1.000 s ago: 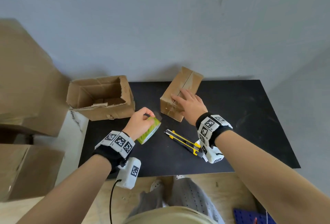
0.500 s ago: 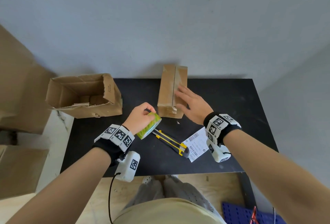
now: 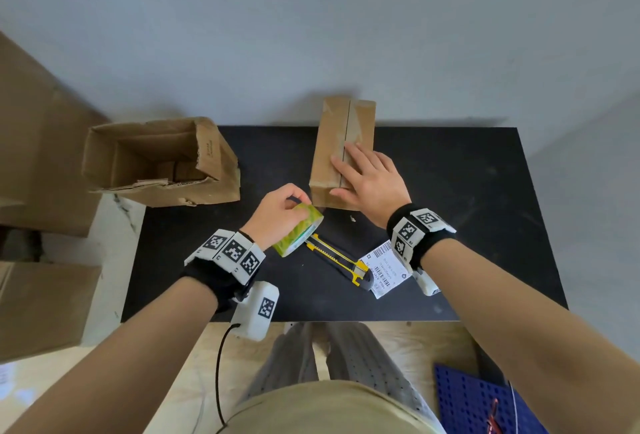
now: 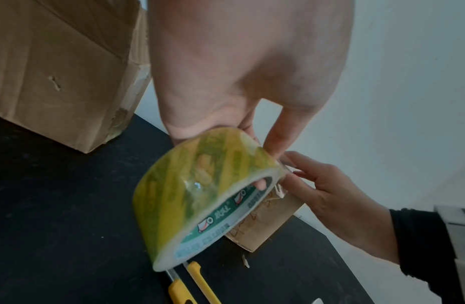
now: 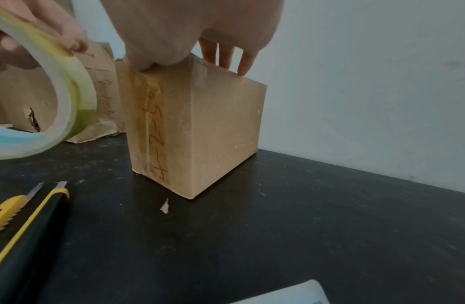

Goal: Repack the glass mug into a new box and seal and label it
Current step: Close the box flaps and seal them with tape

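A small closed cardboard box (image 3: pixel 332 142) (image 5: pixel 200 131) stands upright on the black table (image 3: pixel 467 191), its top flaps meeting in a centre seam. My right hand (image 3: pixel 367 180) lies flat on its top with straight fingers (image 5: pixel 226 55). My left hand (image 3: pixel 282 213) grips a green and yellow roll of clear tape (image 3: pixel 299 234) (image 4: pixel 200 195) just in front of the box's near edge. A white shipping label (image 3: pixel 384 269) lies by my right wrist. The glass mug is not visible.
A yellow and black utility knife (image 3: pixel 339 262) (image 5: pixel 26 222) lies between my hands. An open, torn cardboard box (image 3: pixel 156 163) (image 4: pixel 57 72) sits at the table's left end. Larger cartons (image 3: pixel 41 163) stand off the table to the left.
The small box has been turned from a diagonal to square with the table edge. My right hand stayed on its top. The tape roll moved closer to the box.
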The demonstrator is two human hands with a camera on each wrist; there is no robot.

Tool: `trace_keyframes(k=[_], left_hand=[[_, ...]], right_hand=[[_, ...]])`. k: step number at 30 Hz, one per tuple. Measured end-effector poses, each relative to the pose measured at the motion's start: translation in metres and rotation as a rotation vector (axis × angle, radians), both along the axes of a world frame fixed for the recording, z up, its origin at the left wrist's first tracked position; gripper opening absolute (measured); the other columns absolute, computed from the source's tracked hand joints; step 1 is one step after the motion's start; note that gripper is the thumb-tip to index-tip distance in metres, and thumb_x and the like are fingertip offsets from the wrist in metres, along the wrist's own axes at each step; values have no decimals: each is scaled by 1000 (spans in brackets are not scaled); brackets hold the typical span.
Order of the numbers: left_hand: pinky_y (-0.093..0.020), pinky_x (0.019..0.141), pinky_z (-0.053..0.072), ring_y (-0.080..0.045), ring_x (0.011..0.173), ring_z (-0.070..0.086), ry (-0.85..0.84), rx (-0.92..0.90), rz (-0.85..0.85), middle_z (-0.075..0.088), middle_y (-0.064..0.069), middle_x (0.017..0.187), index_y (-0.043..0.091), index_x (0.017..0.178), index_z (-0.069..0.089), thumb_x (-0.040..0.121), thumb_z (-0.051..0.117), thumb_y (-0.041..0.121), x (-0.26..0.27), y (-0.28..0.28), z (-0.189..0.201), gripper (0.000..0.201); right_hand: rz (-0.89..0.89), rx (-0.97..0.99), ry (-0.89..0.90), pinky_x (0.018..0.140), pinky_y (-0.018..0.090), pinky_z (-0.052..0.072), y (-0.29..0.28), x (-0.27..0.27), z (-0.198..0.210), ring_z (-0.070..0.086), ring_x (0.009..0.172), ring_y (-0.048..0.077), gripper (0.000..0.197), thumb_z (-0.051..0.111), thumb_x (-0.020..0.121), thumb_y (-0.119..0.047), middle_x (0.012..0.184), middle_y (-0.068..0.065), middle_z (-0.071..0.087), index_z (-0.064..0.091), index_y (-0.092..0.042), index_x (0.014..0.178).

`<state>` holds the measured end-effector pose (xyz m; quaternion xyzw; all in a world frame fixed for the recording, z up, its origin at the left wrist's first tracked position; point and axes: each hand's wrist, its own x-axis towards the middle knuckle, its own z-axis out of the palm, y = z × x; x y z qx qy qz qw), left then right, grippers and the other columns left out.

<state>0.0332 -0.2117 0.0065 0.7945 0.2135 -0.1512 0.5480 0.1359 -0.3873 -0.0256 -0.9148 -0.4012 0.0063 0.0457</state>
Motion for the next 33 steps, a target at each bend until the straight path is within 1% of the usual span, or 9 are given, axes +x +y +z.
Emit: trace_keyframes(k=[6, 11, 15, 20, 23, 27, 29, 31, 33], left_hand=[[-25, 64, 45, -15, 75, 60, -3, -10, -17, 62, -3, 82, 20, 82, 55, 87, 58, 4, 1, -1, 1, 17], [-32, 72, 48, -19, 77, 60, -20, 0, -26, 64, -5, 83, 14, 92, 56, 88, 56, 6, 0, -1, 11, 9], [-30, 72, 47, -17, 78, 61, -36, 8, -71, 65, -3, 83, 14, 96, 55, 87, 57, 7, 4, 0, 22, 12], [-35, 74, 48, -22, 78, 61, -87, 37, -143, 68, -16, 89, 14, 98, 55, 86, 59, 9, 9, -1, 34, 13], [-32, 72, 47, -21, 76, 62, -120, 35, -198, 69, -18, 89, 15, 101, 57, 87, 60, 8, 10, 0, 38, 16], [-23, 73, 48, -6, 74, 69, -90, -104, -253, 73, -1, 76, 33, 118, 43, 87, 64, 15, 6, 6, 40, 41], [-18, 68, 49, -3, 68, 68, -71, -147, -247, 72, 1, 76, 31, 115, 47, 87, 65, 15, 5, 11, 40, 37], [-14, 62, 49, -3, 62, 65, -84, -137, -312, 69, -1, 74, 18, 96, 61, 88, 63, 14, 6, 13, 41, 8], [-10, 60, 47, -2, 58, 63, -105, -77, -382, 67, 1, 62, 13, 80, 64, 90, 61, 15, 5, 13, 38, 11]], right_hand=[[-15, -8, 6, 101, 46, 41, 2, -3, 0, 50, 125, 34, 62, 64, 79, -47, 135, 18, 51, 53, -14, 130], [-63, 104, 194, 115, 38, 19, 0, -8, 16, 29, 140, 28, 69, 68, 82, -30, 151, 10, 30, 37, -13, 142], [-197, 408, 288, 97, 38, 44, 0, -21, 40, 57, 107, 24, 28, 58, 88, -20, 119, 7, 60, 61, -10, 114], [-382, 509, 727, 69, 16, 46, 11, -31, 63, 59, 78, 6, 31, 64, 86, -40, 88, -1, 68, 70, -11, 96], [-408, 563, 772, 76, 26, 51, 14, -32, 66, 62, 79, 12, 15, 67, 85, -25, 83, 2, 69, 70, -11, 85], [-511, 631, 797, 84, 38, 54, 7, -30, 66, 61, 74, 16, 14, 63, 88, -18, 78, 6, 68, 70, -5, 85], [-568, 655, 845, 85, 39, 54, 2, -30, 65, 61, 73, 16, 19, 63, 88, -17, 81, 11, 69, 70, 0, 90], [-597, 684, 883, 87, 39, 54, 0, -33, 64, 61, 73, 16, 21, 64, 88, -17, 85, 17, 69, 69, 3, 93], [-610, 700, 901, 86, 39, 55, 1, -37, 64, 62, 75, 18, 23, 67, 86, -19, 82, 16, 70, 70, 3, 91]])
